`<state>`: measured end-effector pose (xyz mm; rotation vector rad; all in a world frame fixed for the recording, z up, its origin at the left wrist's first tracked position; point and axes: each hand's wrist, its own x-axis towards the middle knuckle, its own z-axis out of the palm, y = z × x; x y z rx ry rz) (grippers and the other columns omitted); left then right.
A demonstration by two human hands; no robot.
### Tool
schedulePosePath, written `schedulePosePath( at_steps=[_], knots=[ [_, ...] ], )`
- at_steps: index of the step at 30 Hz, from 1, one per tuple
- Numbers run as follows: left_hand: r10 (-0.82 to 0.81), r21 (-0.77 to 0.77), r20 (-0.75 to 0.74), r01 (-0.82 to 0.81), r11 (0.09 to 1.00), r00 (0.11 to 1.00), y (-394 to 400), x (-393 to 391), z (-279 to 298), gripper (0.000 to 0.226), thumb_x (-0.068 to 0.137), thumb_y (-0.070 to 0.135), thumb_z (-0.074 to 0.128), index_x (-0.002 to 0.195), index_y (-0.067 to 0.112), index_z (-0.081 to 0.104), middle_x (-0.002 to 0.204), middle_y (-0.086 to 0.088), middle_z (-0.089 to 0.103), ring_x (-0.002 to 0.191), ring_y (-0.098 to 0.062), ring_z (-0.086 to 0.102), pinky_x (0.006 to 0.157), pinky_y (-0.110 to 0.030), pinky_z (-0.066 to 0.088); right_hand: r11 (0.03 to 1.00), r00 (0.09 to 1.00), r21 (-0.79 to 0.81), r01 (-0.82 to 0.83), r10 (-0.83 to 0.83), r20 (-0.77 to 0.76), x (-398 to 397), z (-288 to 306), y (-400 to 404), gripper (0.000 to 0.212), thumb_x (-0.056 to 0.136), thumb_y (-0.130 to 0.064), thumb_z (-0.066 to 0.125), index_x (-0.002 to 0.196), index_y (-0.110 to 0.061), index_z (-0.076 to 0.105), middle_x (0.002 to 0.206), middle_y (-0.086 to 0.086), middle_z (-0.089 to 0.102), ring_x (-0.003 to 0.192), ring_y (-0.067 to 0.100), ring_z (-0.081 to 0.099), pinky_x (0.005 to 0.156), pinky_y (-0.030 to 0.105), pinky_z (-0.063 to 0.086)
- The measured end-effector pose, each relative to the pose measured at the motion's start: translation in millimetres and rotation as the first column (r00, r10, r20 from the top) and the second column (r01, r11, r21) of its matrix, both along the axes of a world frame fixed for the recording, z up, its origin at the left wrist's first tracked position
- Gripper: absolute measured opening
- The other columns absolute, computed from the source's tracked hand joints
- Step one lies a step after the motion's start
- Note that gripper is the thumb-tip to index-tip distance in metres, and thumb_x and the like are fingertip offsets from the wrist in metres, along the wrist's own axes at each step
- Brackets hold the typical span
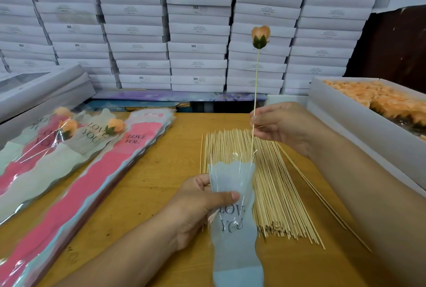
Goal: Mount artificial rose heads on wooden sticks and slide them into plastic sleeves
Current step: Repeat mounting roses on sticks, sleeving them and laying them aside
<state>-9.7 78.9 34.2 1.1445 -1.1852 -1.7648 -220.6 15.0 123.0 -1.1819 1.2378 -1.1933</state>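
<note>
Before a wall of stacked white cartons [198, 33], a wooden table [161, 171] carries the work. The right hand [283, 125] pinches a wooden stick [255, 88] low on its length, holding it nearly upright with a peach rose head [260, 36] on top and its lower tip entering the mouth of a pale blue "LOVE YOU" sleeve [232, 213], which the left hand [202, 206] grips with thumb across the front. Under the sleeve lies a bundle of bare sticks [276, 189]; at the left lie a stack of pink sleeves [92, 183] and finished sleeved roses [69, 130], at the right an open box of peach rose heads [380, 97].
</note>
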Motion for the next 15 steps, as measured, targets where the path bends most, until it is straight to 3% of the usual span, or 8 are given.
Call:
schedulePosePath(
  at_steps=[15],
  knots=[
    [0.051,0.006,-0.018,-0.051,0.999,0.999,1.7,0.2,4.7,0.039,0.078,-0.002,0.077,0.116,0.001,0.07,0.105,-0.022,0.075,0.098,-0.039,0.073,0.088,-0.048,0.06,0.988,0.979,0.05,-0.147,0.152,-0.137,19.1,-18.5,17.6,0.006,0.084,-0.002,0.074,0.089,-0.004,0.072,0.075,0.011,0.075,0.062,0.015,0.068,0.054,0.021,0.054]
  ],
)
